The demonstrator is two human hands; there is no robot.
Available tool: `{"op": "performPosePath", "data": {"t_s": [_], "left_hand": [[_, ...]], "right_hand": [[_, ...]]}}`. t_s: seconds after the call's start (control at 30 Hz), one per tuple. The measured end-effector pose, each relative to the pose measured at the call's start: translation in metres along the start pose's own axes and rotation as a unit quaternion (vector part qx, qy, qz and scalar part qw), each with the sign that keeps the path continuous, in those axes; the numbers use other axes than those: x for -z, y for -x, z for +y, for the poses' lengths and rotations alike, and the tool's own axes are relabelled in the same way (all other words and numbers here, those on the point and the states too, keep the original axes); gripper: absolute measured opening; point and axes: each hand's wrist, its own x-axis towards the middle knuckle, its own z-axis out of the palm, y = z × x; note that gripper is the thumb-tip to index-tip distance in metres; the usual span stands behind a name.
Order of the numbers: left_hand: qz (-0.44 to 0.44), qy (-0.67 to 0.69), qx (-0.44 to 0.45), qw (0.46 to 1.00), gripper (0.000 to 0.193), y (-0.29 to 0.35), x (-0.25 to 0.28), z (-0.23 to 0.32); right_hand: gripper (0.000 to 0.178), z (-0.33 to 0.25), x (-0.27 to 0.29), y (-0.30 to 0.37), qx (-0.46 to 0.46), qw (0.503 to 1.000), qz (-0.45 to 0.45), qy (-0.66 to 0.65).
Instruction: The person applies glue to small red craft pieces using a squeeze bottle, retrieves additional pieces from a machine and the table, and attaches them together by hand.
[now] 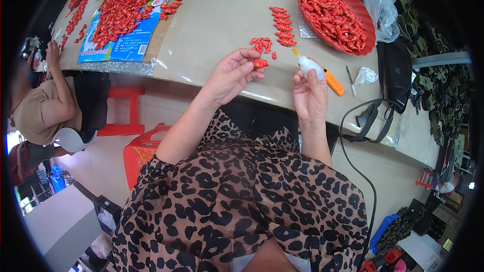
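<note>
Between the thumb and fingers of my left hand (233, 74) is a small red figurine (260, 64), held just over the table's near edge. My right hand (310, 93) grips a white squeeze bottle (308, 65) with a yellow nozzle, which tilts up and to the left. The nozzle tip is apart from the figurine. Just beyond my hands lies a loose group of small red pieces (261, 44). A column of red figurines (282, 24) runs away from me behind the nozzle.
At the back right stands a red scalloped bowl (372, 32) heaped with red pieces. An orange utility knife (334, 83), a thin blade tool (350, 78) and crumpled tissue (366, 75) lie right of my hand. More pieces cover a blue printed sheet (118, 53). Another person (50, 95) sits at left.
</note>
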Motion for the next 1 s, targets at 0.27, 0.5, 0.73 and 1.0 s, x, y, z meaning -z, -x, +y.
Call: {"op": "performPosePath", "data": {"t_s": [0.27, 0.5, 0.73, 1.0], "left_hand": [[-0.017, 0.070, 0.016, 0.997, 0.017, 0.000, 0.003, -0.001], [-0.018, 0.088, 0.024, 0.996, 0.016, 0.001, 0.007, -0.001], [-0.022, 0.094, 0.035, 0.995, 0.017, 0.002, 0.007, 0.002], [-0.055, 0.118, 0.045, 0.991, 0.017, 0.004, 0.009, 0.001]], "right_hand": [[0.035, -0.008, 0.012, -0.008, -0.032, 0.988, -0.120, 0.087], [0.027, -0.020, 0.003, -0.018, 0.043, 0.945, -0.171, 0.275], [0.019, -0.022, -0.011, -0.045, 0.170, 0.678, -0.210, 0.683], [0.020, -0.009, -0.022, -0.056, 0.205, 0.528, -0.287, 0.773]]}}
